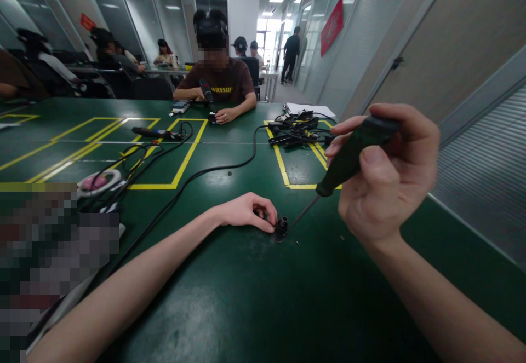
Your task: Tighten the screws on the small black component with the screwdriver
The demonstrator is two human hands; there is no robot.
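While the left hand (pixel 245 212) pins a small black part (pixel 280 230) against the green tabletop (pixel 230 308), thumb and fingertips pinched around its low base, the right hand (pixel 386 179) wraps shut around the dark green handle of a screwdriver (pixel 349 160), whose thin shaft slants down to the part's upper end. This part sits toward the middle of the tabletop, nearer the near edge than the far one, just short of a yellow taped box (pixel 287 172). It looks light, hard and smooth, so it would likely skid or tip under a push; holding it low at the base seems the steadiest place. A tiny speck, perhaps a screw (pixel 296 243), lies just beside it. Black cables (pixel 205 172) trail toward the left edge, and across the table another person (pixel 219 81) works with a tool.
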